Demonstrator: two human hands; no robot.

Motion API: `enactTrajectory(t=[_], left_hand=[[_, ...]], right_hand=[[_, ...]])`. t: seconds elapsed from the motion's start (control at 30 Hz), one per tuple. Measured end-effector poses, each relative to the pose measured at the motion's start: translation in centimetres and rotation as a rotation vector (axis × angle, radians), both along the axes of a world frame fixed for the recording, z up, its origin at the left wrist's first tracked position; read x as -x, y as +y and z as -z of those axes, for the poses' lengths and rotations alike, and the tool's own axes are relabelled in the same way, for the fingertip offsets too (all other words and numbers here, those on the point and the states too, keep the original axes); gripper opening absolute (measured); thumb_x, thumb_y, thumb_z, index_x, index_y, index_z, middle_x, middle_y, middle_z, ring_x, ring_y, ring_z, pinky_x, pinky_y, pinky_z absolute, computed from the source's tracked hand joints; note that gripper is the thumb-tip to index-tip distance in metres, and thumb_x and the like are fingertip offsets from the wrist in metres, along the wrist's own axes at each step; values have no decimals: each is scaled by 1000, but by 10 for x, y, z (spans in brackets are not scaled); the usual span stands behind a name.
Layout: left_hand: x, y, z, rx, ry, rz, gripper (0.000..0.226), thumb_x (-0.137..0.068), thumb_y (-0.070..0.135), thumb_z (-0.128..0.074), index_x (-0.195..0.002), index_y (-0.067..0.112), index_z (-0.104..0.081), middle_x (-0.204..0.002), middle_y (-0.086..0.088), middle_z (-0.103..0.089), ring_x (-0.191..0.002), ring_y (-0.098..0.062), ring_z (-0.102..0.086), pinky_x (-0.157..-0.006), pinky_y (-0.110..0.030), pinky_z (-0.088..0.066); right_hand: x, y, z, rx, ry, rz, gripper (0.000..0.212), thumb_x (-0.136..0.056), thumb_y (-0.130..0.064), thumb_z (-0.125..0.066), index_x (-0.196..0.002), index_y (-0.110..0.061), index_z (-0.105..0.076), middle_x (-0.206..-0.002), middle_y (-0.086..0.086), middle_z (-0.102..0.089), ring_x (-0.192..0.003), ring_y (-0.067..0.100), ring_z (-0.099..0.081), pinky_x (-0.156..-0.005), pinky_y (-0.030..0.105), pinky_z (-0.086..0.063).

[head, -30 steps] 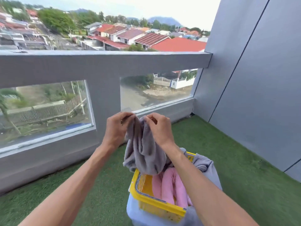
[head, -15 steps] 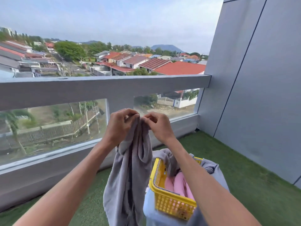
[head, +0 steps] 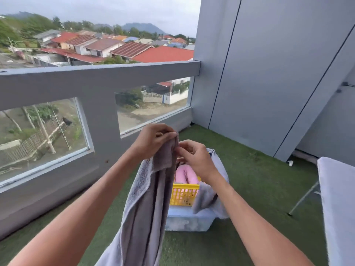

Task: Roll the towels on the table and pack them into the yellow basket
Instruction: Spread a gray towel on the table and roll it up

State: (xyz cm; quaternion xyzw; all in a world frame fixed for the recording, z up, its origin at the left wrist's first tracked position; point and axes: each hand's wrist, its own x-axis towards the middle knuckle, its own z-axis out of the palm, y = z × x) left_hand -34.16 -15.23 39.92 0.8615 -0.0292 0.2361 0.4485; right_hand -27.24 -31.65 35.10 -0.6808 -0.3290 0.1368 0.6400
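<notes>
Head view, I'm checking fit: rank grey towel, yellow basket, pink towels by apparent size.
1. grey towel, though it hangs nearest the camera
2. yellow basket, mostly hidden
3. pink towels; unsure against the basket

Soft overcast daylight, wide-angle bending at edges

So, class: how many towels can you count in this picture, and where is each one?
3, possibly more hidden. A grey towel hangs from both hands; a pink towel lies inside the yellow basket; another grey towel drapes over the basket's right side.
</notes>
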Motion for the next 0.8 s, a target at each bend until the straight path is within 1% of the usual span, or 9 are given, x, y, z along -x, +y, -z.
enactTrajectory(t=[0.07,0.13,0.2,0.3,0.4,0.47,0.53,0.67,0.8], left_hand=[[-16,-19,-2,9,-19,43,11,-89,19,-65,-85,26,-71,-81,6,-71,-75,-4,-63,-78,-21,-50],[-33,-40,5,-7,-50,39,9,-90,25,-64,-96,27,-70,-81,6,-68,-72,-7,-61,-75,-26,-50],[-45,-66,17,-107,-89,37,34,-87,38,-66,-118,26,-60,-91,10,-59,-79,1,-55,-79,-21,-44],[-59,-114,35,-262,-138,191,88,-72,58,-74,-142,25,-32,-120,4,-39,-111,-2,-44,-100,-9,-31],[-95,-158,52,-421,-181,229,109,-60,69,-76,-145,24,-24,-130,-1,-29,-125,-15,-39,-107,-26,-34],[-127,-185,58,-486,-211,181,98,-63,63,-76,-139,25,-28,-133,-5,-28,-123,-24,-41,-102,-36,-42],[-162,-210,62,-459,-293,197,71,-74,42,-74,-131,17,-38,-130,-7,-32,-116,-27,-46,-95,-38,-46],[-236,-254,56,-414,-460,255,17,-92,16,-59,-108,10,-54,-121,-4,-42,-101,-20,-51,-88,-24,-42],[-303,-305,38,-224,-460,270,12,-97,22,-55,-94,12,-60,-88,4,-62,-77,-19,-60,-71,-24,-48]], right_hand=[[-7,-27,-5,-7,-4,67,11,-93,-13,-61,-97,-3,-65,-81,7,-69,-72,13,-62,-64,26,-53],[-18,-54,-13,-13,-57,154,15,-94,-17,-60,-96,-4,-66,-81,6,-69,-71,12,-61,-65,27,-50],[-36,-81,-19,-7,-118,238,16,-93,-21,-61,-95,-6,-67,-83,7,-70,-76,13,-61,-72,34,-49],[-65,-119,-25,35,-166,330,15,-94,-19,-61,-93,-6,-68,-88,8,-72,-79,12,-63,-78,33,-51],[-97,-157,-24,57,-157,402,16,-93,-20,-61,-93,-7,-68,-89,9,-73,-80,12,-65,-80,34,-52],[-122,-184,-24,67,-154,439,16,-93,-21,-61,-93,-7,-69,-89,9,-73,-81,14,-66,-80,36,-53],[-149,-211,-29,79,-166,471,16,-93,-20,-61,-92,-7,-69,-88,9,-73,-80,15,-67,-79,35,-54],[-215,-281,-47,98,-177,576,16,-94,-19,-60,-93,-6,-69,-88,7,-72,-78,8,-64,-74,24,-50],[-280,-347,-55,129,-158,644,16,-93,-22,-62,-93,-8,-70,-86,1,-71,-77,4,-62,-76,22,-48]])
